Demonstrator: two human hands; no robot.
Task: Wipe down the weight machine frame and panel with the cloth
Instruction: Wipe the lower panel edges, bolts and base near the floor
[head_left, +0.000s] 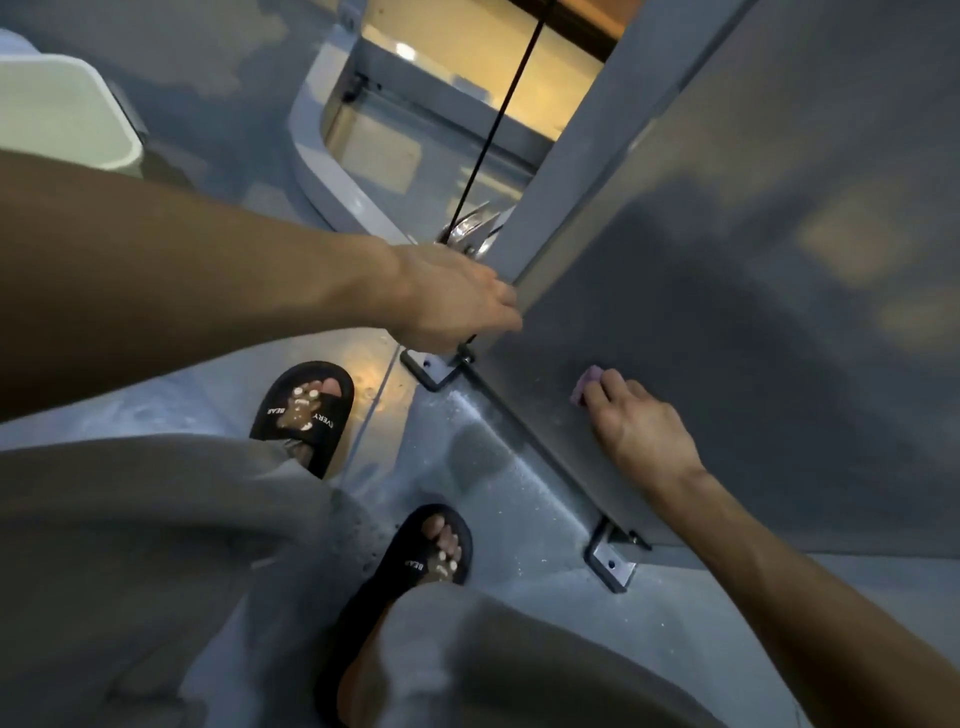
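A purple cloth (587, 383) is pressed against the grey panel (727, 322) near its lower edge by the curled right hand (641, 423); the panel's near corner edge is gripped by the left hand (457, 299).

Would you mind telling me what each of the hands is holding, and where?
The right hand presses a purple cloth against the panel, only its tip showing. The left hand grips the panel's corner edge.

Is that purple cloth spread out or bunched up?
Bunched up: only a small wad of the purple cloth shows beyond the right hand fingers.
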